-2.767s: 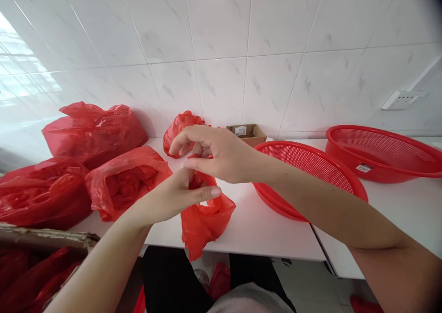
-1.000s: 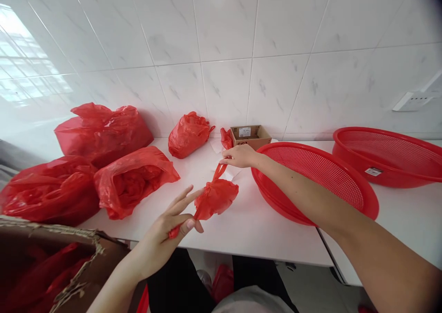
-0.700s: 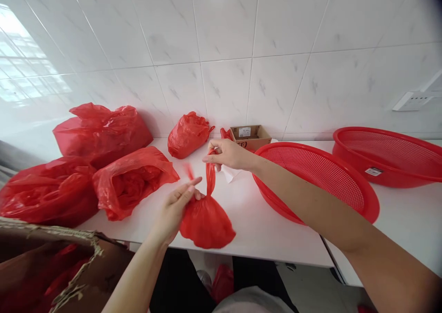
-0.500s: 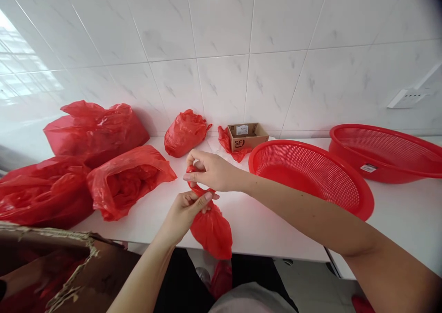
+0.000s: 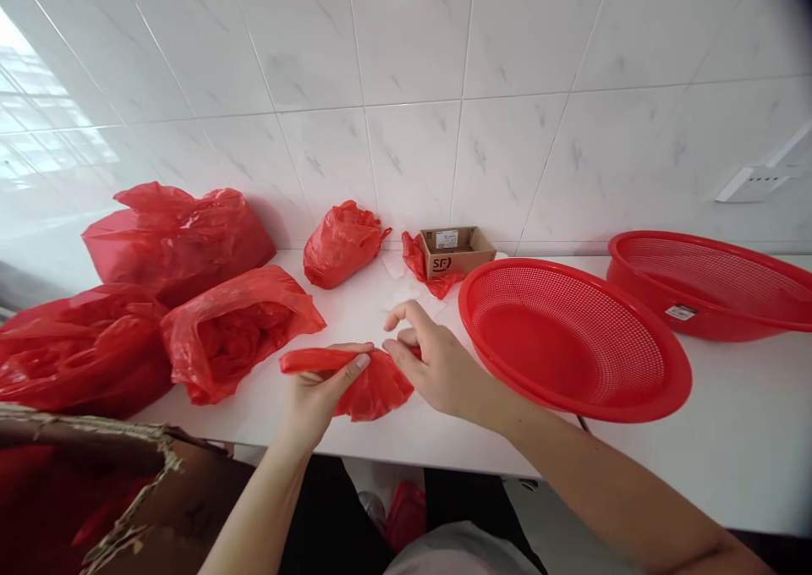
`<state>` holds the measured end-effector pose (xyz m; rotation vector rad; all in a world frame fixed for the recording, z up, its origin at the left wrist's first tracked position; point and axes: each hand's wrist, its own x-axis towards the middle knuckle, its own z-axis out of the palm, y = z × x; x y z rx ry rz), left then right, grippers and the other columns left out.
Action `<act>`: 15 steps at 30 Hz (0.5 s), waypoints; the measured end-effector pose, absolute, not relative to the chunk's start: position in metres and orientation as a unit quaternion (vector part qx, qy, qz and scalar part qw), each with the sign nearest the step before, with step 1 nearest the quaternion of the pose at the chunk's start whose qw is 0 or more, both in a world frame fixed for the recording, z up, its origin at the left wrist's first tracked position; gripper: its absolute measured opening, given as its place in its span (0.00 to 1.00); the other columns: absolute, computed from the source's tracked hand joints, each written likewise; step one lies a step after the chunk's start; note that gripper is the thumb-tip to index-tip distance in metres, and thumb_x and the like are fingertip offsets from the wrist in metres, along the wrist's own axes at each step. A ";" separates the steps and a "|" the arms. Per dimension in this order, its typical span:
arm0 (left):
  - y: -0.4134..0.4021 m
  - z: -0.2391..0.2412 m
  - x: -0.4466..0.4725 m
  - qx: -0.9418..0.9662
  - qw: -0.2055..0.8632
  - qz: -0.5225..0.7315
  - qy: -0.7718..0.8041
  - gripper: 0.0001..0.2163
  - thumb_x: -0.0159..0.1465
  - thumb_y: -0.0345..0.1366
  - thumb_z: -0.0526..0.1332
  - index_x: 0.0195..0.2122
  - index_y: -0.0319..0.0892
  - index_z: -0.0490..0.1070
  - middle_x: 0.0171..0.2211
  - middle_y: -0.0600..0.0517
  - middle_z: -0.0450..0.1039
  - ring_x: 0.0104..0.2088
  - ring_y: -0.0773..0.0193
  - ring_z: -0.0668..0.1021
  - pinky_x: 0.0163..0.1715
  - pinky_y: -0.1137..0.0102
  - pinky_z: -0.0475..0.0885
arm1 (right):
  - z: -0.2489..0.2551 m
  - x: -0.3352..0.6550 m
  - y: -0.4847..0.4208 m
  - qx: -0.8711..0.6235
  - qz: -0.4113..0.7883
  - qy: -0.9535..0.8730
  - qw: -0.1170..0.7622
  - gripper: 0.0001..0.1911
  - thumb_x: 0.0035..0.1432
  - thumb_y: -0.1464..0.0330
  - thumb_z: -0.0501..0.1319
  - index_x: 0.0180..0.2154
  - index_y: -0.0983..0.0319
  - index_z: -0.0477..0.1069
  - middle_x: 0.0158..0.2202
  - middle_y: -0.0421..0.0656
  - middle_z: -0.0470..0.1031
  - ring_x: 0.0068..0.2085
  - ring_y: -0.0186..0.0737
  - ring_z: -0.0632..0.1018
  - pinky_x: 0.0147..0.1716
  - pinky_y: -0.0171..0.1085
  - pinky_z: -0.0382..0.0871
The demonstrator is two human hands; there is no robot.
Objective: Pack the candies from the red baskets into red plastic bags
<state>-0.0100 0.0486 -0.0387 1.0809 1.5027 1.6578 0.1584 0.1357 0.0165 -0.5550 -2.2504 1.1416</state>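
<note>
My left hand (image 5: 320,397) pinches a small red plastic bag (image 5: 374,389) over the front part of the white table (image 5: 469,440). The bag's gathered upper part sticks out to the left past my thumb, and its body spreads to the right. At the bag's right end is my right hand (image 5: 437,359), its index finger curved and apart from the thumb. Nothing shows between these fingers; whether the thumb touches the bag I cannot tell. Behind my hands sits a bundled red plastic bag (image 5: 342,245) against the wall.
Large red bags (image 5: 178,237) fill the left side, with an open-mouthed red bag (image 5: 241,325) in front. A torn cardboard box (image 5: 190,490) stands front left. A small carton (image 5: 458,258) is at the wall. Two red baskets (image 5: 558,338) (image 5: 640,304) occupy the right.
The red bag has swung from hanging down to lying sideways in my left hand. My right hand has let go of its twisted top and moved right and down.
</note>
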 end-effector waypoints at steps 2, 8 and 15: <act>0.044 -0.036 -0.013 0.447 0.307 0.616 0.572 0.07 0.56 0.39 0.70 0.33 0.42 0.79 0.39 0.47 0.80 0.43 0.55 0.80 0.43 0.63 0.75 | 0.002 0.160 0.134 -0.229 0.438 -0.838 0.234 0.03 0.63 0.69 0.53 0.40 0.56 0.59 0.18 0.29 0.57 0.21 0.32 0.62 0.25 0.33 0.56; 0.040 -0.037 -0.019 0.548 0.270 0.556 0.564 0.02 0.60 0.33 0.66 0.32 0.43 0.74 0.37 0.49 0.77 0.38 0.61 0.79 0.36 0.69 0.74 | -0.026 0.146 0.148 -0.168 0.436 -0.820 0.332 0.13 0.58 0.73 0.58 0.45 0.56 0.67 0.42 0.40 0.74 0.45 0.38 0.75 0.48 0.43 0.68; 0.051 -0.051 -0.023 0.554 0.118 0.550 0.613 0.04 0.62 0.33 0.61 0.38 0.45 0.67 0.37 0.51 0.75 0.36 0.63 0.78 0.37 0.68 0.73 | -0.042 0.133 0.132 -0.138 0.566 -0.745 0.324 0.12 0.56 0.73 0.59 0.43 0.57 0.65 0.32 0.36 0.71 0.36 0.35 0.75 0.46 0.43 0.71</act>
